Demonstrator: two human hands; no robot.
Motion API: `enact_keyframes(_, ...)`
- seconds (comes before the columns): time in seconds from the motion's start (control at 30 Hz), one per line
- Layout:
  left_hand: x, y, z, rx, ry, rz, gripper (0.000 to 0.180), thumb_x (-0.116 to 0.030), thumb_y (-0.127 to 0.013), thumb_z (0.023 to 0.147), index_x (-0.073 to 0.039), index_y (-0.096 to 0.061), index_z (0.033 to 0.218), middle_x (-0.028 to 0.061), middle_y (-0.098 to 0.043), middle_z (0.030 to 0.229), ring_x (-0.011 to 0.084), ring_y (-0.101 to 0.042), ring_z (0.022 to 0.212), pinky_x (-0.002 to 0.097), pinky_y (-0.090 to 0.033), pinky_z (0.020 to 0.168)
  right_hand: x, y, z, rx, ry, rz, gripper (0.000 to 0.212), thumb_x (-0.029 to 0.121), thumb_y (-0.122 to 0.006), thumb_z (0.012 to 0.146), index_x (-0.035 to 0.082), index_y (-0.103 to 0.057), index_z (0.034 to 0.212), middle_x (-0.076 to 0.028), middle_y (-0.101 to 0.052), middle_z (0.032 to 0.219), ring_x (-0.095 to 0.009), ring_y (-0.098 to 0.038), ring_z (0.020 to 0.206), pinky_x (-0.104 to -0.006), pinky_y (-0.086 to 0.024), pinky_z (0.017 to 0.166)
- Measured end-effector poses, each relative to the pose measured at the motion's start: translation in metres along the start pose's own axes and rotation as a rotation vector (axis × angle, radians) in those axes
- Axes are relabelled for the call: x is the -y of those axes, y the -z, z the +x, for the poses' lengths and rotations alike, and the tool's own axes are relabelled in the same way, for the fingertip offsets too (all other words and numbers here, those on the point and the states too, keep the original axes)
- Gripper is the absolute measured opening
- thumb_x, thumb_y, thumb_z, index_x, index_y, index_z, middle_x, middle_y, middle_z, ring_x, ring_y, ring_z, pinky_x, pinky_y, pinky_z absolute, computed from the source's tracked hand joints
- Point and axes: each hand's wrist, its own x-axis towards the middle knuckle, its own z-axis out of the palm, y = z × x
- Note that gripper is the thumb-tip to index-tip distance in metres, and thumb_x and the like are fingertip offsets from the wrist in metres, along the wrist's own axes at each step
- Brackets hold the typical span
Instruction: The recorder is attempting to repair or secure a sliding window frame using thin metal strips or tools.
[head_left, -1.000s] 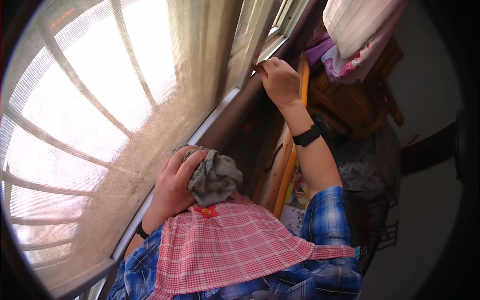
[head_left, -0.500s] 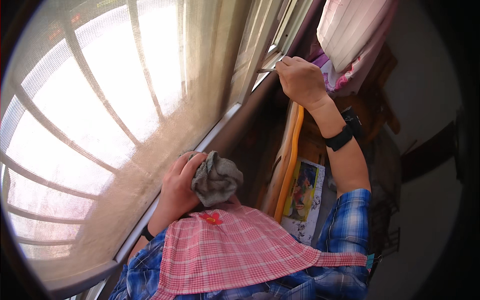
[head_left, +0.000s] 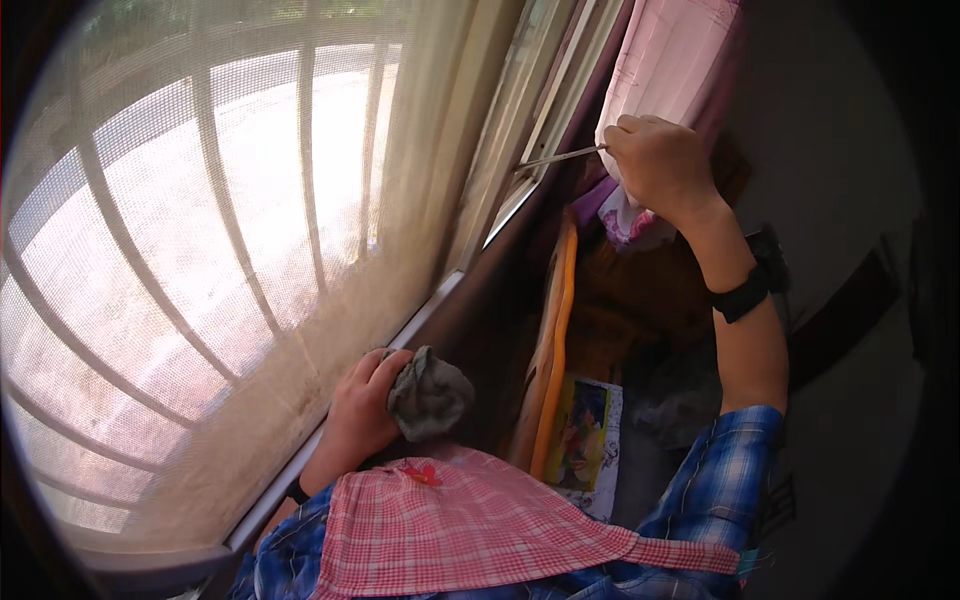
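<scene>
Head view: thin strip points left, dipping slightly.

Glare whitens the window screen; the right lies dim.

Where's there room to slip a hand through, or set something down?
A hand might pass through the dark gap between window frame and wooden rail, beyond the grey cloth in the left hand. It's crowded around the right hand, its thin stick and the pink curtain. The shadows show no sure spot for setting things down.
</scene>
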Motion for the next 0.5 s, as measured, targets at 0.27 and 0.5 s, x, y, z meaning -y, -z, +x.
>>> enact_keyframes(0.27, 0.006, -0.004, 0.003, 0.026, 0.032, -0.030, 0.046, -0.019, -0.074, 0.079, -0.012, -0.061, 0.122, 0.0159, -0.062, 0.113, 0.0393, -0.062, 0.104, 0.0461, -0.050, 0.089, -0.050, 0.069, 0.007, -0.016, -0.071, -0.161, 0.006, 0.014, -0.062, 0.087, 0.009, -0.062, 0.083, -0.006, -0.063, 0.081, -0.029, -0.066, 0.080, -0.0415, -0.053, 0.066)
enact_keyframes(0.5, -0.001, 0.001, -0.004, 0.030, 0.068, -0.022, 0.046, -0.019, -0.074, 0.078, -0.012, -0.060, 0.122, 0.0161, -0.061, 0.112, 0.0400, -0.061, 0.106, 0.0464, -0.050, 0.090, -0.118, 0.143, 0.005, -0.244, -0.089, -0.275, 0.009, 0.011, -0.060, 0.092, 0.003, -0.056, 0.089, -0.014, -0.060, 0.085, -0.036, -0.061, 0.083, -0.0451, -0.048, 0.070)
